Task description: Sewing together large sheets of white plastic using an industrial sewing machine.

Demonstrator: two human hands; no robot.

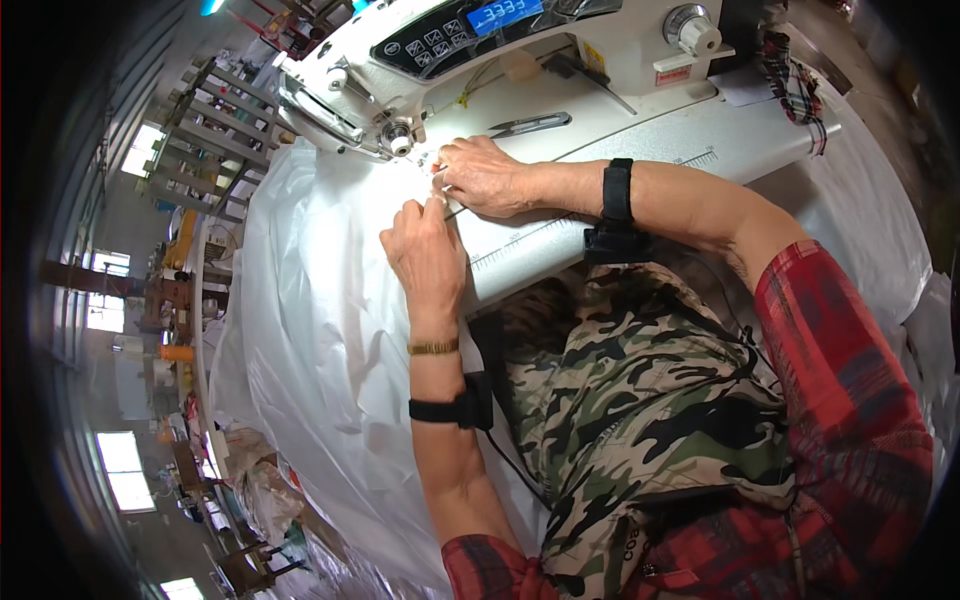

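Note:
My left hand [425, 250] pinches the edge of a thin white plastic sheet [320, 320] just in front of the needle area [402, 142] of a white industrial sewing machine [520, 50]. My right hand [485, 175] lies flat on the machine bed beside it, fingertips pressing the same sheet edge near the presser foot. Both wrists carry black straps, and the left also wears a gold bracelet. The exact fold under the fingers is hidden.
Thread snips [530, 124] lie on the white machine table [700, 150] behind my right hand. A plaid cloth [795, 85] hangs at the table's far right corner. The sheet drapes off the table to the left. Workshop shelving [215, 130] and clutter stand further left.

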